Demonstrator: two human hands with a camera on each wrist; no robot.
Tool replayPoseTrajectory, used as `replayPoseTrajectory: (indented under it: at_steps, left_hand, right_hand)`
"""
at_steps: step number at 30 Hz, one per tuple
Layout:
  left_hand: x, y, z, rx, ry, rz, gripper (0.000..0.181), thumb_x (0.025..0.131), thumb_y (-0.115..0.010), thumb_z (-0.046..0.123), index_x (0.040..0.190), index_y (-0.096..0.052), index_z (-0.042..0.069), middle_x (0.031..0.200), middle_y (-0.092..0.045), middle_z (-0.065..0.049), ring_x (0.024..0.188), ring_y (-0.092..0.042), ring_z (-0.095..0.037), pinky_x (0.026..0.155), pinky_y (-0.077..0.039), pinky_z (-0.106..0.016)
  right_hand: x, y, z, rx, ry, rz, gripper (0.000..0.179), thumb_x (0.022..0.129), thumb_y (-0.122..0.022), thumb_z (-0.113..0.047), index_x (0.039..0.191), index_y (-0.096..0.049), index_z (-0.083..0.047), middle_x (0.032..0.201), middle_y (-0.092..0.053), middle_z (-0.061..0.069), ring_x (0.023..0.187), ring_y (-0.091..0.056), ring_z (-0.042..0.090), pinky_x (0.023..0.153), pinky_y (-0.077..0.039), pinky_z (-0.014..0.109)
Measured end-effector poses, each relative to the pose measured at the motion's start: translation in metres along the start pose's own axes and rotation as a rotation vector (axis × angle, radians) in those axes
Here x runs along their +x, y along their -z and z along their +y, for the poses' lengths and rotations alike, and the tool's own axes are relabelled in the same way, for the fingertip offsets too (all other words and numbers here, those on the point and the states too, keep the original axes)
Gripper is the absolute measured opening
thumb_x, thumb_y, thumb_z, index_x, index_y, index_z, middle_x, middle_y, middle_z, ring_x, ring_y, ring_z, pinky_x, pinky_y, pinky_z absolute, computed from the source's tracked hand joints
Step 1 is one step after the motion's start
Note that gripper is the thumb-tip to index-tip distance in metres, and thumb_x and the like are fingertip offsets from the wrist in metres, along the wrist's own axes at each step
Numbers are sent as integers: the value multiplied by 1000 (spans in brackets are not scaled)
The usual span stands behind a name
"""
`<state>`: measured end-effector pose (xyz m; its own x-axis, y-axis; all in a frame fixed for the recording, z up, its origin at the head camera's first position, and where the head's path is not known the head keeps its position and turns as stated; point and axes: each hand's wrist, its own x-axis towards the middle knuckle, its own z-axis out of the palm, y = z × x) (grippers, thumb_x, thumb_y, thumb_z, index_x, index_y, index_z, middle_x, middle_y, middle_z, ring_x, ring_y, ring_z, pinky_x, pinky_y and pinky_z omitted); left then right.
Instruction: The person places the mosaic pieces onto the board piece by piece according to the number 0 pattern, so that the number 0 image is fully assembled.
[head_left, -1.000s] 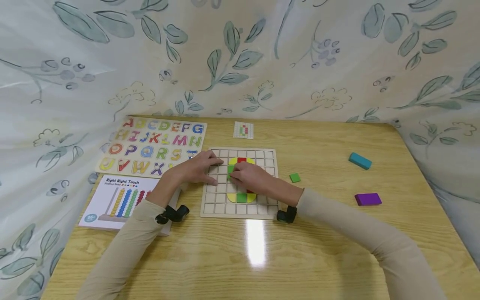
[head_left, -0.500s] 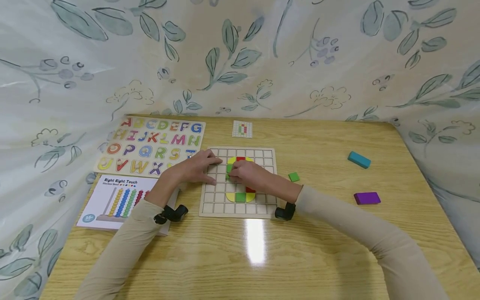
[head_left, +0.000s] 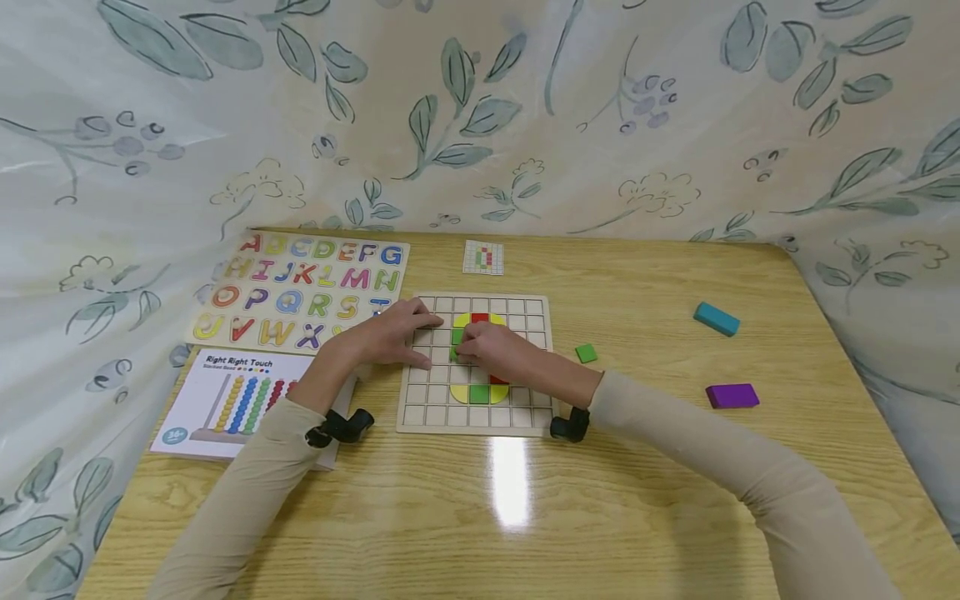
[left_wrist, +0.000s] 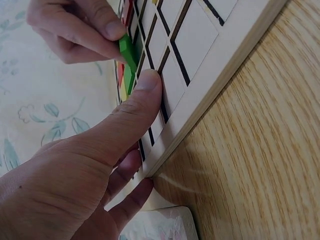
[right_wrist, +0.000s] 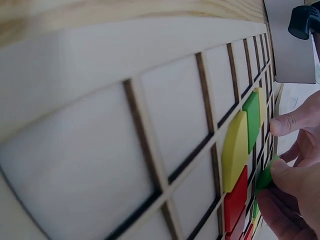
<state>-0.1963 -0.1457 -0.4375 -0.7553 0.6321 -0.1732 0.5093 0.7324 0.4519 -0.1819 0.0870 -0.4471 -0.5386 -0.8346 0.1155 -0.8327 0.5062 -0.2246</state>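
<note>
A wooden grid board point(head_left: 437, 417) lies on the table in the head view, a ring of red, yellow and green tiles partly filling its middle. My right hand point(head_left: 491, 348) pinches a green square tile point(left_wrist: 128, 52), tilted with its lower edge down at a grid cell. Just beyond it another green tile point(left_wrist: 129, 79) lies in the grid. My left hand point(head_left: 390, 333) rests at the board's left side, thumb lying on the cells and fingers spread. In the right wrist view, a yellow rounded tile point(right_wrist: 235, 150) sits between a red tile point(right_wrist: 236, 200) and a green one.
A loose green tile point(head_left: 586, 353) lies right of the board. Farther right are a teal block point(head_left: 716, 319) and a purple block point(head_left: 732, 396). A small pattern card point(head_left: 483, 257) lies behind; an alphabet board point(head_left: 300, 287) and an abacus-picture box point(head_left: 187, 408) stand left.
Both hands keep nearly the same place, the right one still pinching the green tile at the grid. The whole head view has shifted slightly.
</note>
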Motion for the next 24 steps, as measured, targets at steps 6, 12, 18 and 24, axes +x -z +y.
replayPoseTrajectory:
  at_steps: [6,12,18,24]
  left_hand:
    - [-2,1,1,-7,-19,15,69,81,-78,35,138,-53,6,124,-50,-11,109,-44,-24,95,-42,-41]
    - [-3,0,1,-19,-30,19,69,81,-78,33,138,-52,4,122,-50,-12,105,-43,-23,93,-41,-39]
    - [-3,0,0,-1,-47,30,67,83,-77,33,137,-52,3,120,-50,-11,102,-43,-23,89,-41,-37]
    - [-2,1,0,-4,-14,9,69,81,-78,36,138,-52,6,123,-51,-10,106,-44,-23,92,-41,-37]
  right_hand:
    - [-1,-4,-1,-1,14,40,15,89,-69,-13,99,-77,-5,91,-67,6,83,-65,14,73,-55,19]
    - [-3,-6,-4,-128,81,40,13,90,-67,-8,99,-76,-7,92,-65,6,85,-63,16,75,-55,21]
    - [-3,-7,-7,-172,76,51,12,90,-66,-6,96,-77,-8,91,-64,6,86,-63,17,76,-55,22]
    - [2,-4,-9,-126,25,-1,11,91,-67,-8,91,-77,-8,86,-62,4,80,-60,15,72,-53,20]
